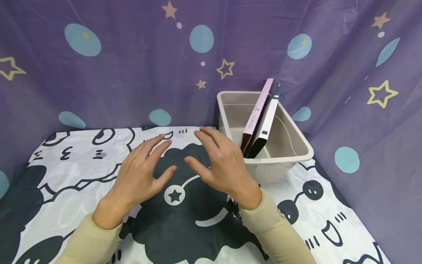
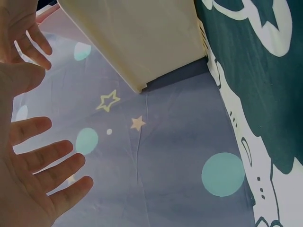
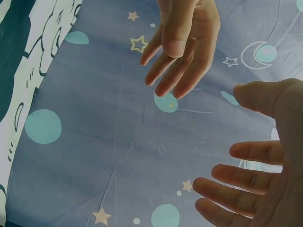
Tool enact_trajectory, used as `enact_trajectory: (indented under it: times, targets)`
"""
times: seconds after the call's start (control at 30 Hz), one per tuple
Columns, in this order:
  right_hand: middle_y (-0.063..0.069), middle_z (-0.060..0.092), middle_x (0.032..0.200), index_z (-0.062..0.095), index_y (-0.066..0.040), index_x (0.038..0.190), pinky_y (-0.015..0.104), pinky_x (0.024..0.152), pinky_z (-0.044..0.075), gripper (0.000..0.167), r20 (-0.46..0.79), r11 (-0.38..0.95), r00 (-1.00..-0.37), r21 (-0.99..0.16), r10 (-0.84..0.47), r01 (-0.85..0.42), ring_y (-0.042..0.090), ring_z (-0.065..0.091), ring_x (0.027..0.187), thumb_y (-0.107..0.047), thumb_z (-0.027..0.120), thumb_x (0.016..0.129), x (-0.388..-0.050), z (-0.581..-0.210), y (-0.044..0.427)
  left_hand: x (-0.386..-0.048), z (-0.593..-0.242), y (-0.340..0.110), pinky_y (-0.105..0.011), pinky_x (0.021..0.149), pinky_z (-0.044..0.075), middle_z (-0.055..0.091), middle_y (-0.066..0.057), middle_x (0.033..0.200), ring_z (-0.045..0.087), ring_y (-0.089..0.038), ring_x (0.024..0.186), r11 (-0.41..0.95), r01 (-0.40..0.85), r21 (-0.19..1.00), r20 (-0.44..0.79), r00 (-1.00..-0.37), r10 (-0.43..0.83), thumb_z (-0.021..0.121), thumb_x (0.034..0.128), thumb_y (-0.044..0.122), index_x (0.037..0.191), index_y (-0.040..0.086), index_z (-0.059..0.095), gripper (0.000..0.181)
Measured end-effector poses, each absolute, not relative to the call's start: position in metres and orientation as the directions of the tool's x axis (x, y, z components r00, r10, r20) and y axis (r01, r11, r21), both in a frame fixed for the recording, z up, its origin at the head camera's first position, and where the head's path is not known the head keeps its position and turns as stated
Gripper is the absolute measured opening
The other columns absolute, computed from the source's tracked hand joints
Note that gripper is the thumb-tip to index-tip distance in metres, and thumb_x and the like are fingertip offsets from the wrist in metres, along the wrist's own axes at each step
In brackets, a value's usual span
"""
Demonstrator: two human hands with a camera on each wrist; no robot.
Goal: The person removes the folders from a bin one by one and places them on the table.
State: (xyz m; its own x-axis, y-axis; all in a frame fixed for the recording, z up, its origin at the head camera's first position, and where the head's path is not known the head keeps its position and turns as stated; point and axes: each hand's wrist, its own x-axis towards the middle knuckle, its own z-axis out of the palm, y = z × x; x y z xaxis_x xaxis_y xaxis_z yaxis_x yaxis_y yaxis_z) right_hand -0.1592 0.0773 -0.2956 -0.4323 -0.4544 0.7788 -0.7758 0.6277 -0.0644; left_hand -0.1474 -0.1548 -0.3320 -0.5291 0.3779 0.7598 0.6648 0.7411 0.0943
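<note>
Holding nothing in spread left hand (image 1: pixel 140 172) or spread right hand (image 1: pixel 227 167). Would judge bin (image 1: pixel 271 171) stiff, probably light; best gripped by rim (image 1: pixel 283 159).

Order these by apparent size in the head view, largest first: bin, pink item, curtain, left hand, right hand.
1. Curtain
2. Bin
3. Left hand, right hand: too alike to rank
4. Pink item
</note>
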Motion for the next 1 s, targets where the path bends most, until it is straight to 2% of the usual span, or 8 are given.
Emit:
enact_trajectory:
  times: [0.23,0.43,0.7,1.0]
  targets:
    - [0.012,0.058,0.124,0.059,-0.005,0.125,0.037,0.080,0.052,0.055,0.789,0.629,-0.430,-0.071,-0.439,-0.774,0.025,0.062,0.101,-0.043,0.067,0.086,-0.161,-0.295,0.079,-0.148,-0.327,-0.149,-0.054,0.087,0.044,0.053,-0.017,0.132,0.053,-0.035,0.115,0.727,0.679,0.105,0.770,-0.518,0.373,0.053,0.0895,0.045,0.130,0.006,0.056,0.056]
    - [0.013,0.058,0.125,0.059,-0.005,0.125,0.038,0.084,0.052,0.055,0.792,0.636,-0.430,-0.069,-0.433,-0.769,0.026,0.061,0.105,-0.043,0.067,0.086,-0.159,-0.294,0.082,-0.148,-0.325,-0.145,-0.053,0.090,0.043,0.052,-0.017,0.133,0.052,-0.035,0.118,0.730,0.674,0.110,0.744,-0.543,0.389,0.054,0.0897,0.045,0.131,0.006,0.055,0.057]
    - [0.013,0.057,0.127,0.058,-0.005,0.127,0.040,0.090,0.050,0.056,0.791,0.644,-0.433,-0.066,-0.431,-0.762,0.027,0.060,0.109,-0.043,0.065,0.087,-0.156,-0.289,0.091,-0.151,-0.324,-0.135,-0.053,0.091,0.044,0.052,-0.016,0.134,0.053,-0.035,0.116,0.707,0.698,0.115,0.747,-0.530,0.401,0.059,0.0884,0.041,0.131,0.007,0.055,0.055]
    - [0.015,0.059,0.125,0.060,-0.005,0.123,0.043,0.090,0.049,0.054,0.825,0.639,-0.390,-0.045,-0.410,-0.768,0.028,0.059,0.111,-0.046,0.062,0.089,-0.153,-0.281,0.094,-0.153,-0.320,-0.130,-0.051,0.092,0.043,0.051,-0.014,0.135,0.054,-0.034,0.114,0.694,0.711,0.113,0.762,-0.510,0.398,0.061,0.0857,0.038,0.130,0.007,0.056,0.055]
